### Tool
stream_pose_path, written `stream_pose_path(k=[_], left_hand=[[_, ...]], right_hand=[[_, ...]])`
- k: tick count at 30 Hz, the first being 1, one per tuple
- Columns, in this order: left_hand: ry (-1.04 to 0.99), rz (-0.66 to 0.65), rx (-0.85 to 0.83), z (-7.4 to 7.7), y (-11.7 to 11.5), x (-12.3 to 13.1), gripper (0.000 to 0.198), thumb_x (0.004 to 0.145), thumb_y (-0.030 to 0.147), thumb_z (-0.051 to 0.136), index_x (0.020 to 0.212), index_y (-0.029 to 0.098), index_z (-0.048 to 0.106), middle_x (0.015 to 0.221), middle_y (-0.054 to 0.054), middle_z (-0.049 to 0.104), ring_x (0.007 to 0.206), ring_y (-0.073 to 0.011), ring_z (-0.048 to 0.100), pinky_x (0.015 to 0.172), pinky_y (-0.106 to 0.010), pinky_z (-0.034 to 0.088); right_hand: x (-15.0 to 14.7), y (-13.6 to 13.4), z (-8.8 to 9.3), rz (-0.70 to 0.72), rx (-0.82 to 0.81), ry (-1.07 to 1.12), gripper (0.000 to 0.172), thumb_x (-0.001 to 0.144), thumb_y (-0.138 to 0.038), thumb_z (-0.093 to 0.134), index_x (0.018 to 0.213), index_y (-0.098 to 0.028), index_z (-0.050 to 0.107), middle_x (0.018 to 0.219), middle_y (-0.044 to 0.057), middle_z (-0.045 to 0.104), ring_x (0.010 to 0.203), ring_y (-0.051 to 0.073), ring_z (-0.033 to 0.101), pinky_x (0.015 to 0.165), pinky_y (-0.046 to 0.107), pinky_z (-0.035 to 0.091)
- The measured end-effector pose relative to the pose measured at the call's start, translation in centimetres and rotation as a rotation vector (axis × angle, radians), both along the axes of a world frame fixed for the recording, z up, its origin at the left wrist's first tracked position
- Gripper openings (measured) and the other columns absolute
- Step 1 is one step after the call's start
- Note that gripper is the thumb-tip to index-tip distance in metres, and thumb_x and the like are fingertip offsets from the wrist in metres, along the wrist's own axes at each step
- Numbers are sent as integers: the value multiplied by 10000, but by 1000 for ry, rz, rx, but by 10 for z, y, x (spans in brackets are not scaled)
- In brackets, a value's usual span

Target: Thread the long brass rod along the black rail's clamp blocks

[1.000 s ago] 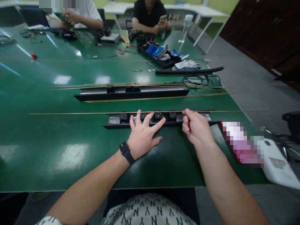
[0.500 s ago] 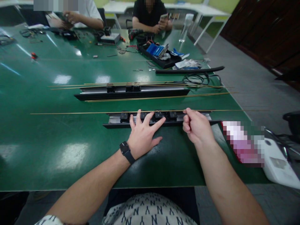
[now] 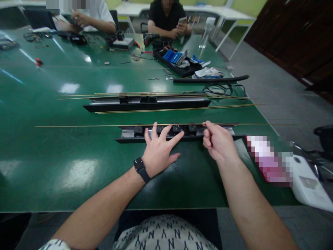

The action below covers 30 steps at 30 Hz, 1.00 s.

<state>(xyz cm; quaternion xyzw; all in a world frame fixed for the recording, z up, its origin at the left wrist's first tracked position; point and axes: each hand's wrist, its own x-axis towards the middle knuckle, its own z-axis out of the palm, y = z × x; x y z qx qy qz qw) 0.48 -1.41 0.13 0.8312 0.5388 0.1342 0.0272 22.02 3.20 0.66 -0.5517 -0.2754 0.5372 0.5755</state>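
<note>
My left hand [image 3: 160, 149], a black watch on its wrist, lies flat with fingers spread on a long black and silver rail [image 3: 125, 136] near the table's front. Several black blocks sit along that rail. My right hand [image 3: 218, 141] is closed in a pinch on a long thin brass rod [image 3: 91, 125], which runs left to right just above the rail and past the table's right edge.
A second rail [image 3: 145, 102] with several more brass rods lies farther back on the green table [image 3: 65, 163]. A black tray [image 3: 179, 67] with blue parts, cables and a black strip sit beyond. Two people sit at the far end. A white device [image 3: 309, 184] is at right.
</note>
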Motion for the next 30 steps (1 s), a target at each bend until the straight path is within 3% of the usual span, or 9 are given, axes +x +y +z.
stream_pose_path(k=[30], left_hand=[[-14, 0, 0, 0, 0, 0, 764, 821, 468, 764, 1512, 464, 439, 1609, -58, 363, 1497, -524, 173, 1132, -788, 167]], right_hand=[[-1, 0, 1, -29, -4, 9, 104, 873, -240, 697, 860, -164, 627, 519, -61, 517, 293, 58, 373, 254, 160, 214]])
